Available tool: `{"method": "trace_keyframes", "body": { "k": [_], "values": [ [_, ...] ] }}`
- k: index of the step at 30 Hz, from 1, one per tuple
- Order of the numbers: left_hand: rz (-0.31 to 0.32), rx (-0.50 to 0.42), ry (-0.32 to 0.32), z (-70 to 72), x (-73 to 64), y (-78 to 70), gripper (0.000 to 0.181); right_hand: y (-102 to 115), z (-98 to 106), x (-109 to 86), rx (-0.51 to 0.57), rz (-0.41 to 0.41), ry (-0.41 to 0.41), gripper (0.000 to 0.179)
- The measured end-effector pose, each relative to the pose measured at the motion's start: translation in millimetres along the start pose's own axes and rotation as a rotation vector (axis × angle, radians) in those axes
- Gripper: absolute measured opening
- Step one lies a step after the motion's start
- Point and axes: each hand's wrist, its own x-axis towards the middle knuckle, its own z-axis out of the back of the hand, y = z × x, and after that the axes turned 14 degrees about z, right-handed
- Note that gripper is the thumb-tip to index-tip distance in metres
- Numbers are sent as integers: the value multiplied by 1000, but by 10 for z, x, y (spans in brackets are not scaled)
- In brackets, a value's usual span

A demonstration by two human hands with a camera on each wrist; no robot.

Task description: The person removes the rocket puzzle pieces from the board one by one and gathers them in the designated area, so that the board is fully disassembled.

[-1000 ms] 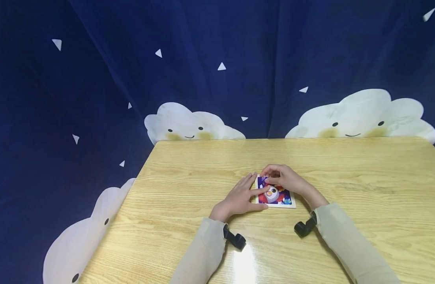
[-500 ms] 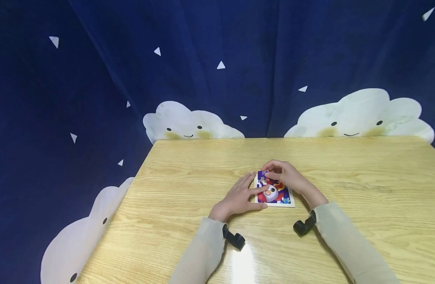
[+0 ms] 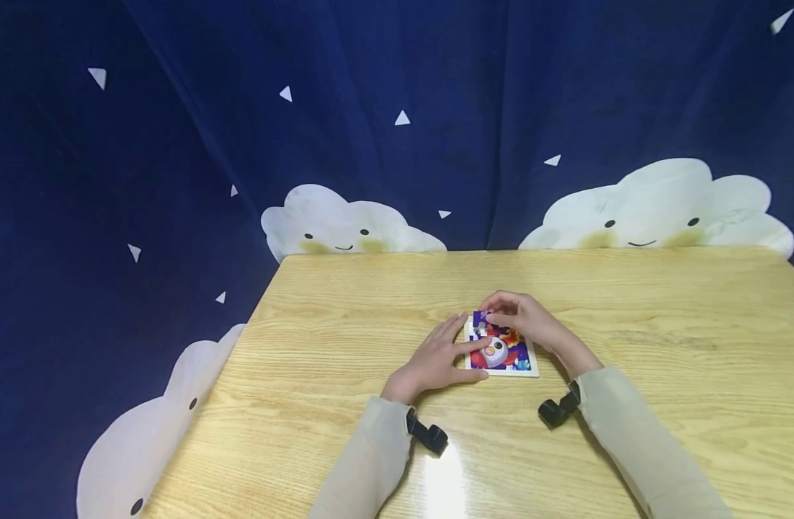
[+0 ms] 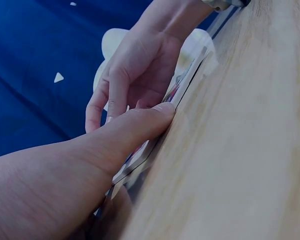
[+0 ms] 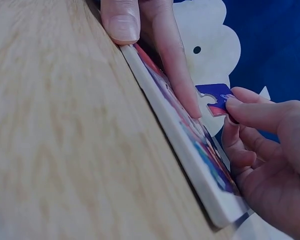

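Observation:
A small square jigsaw puzzle (image 3: 523,360) with a bird-like character on a purple and red picture lies in a white frame on the table. My left hand (image 3: 436,362) rests on its left side, fingers spread; the thumb (image 4: 162,109) presses the near edge and the index finger lies across the picture. Above the far left corner, my right hand (image 3: 532,323) pinches a purple puzzle piece (image 5: 213,95) between thumb and fingers. The right wrist view shows this piece raised and tilted off the frame, its rounded notch visible. Its far side is hidden behind my fingers.
The light wooden table (image 3: 345,310) spreads around the puzzle on all sides. Behind it hangs a dark blue curtain (image 3: 345,144) with white triangles and smiling clouds. A black wrist mount (image 3: 428,436) is strapped to each forearm.
My right hand has lifted the corner piece up and slightly away from the puzzle, and a pale patch shows beneath it. My left hand has stayed in place.

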Motion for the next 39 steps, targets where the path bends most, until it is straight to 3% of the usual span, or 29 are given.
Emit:
{"method": "trace_keyframes", "body": {
  "k": [39],
  "values": [
    [15,-17,22,3,7,8,61,-55,298,-243,-60,-69,-36,25]
  ]
}}
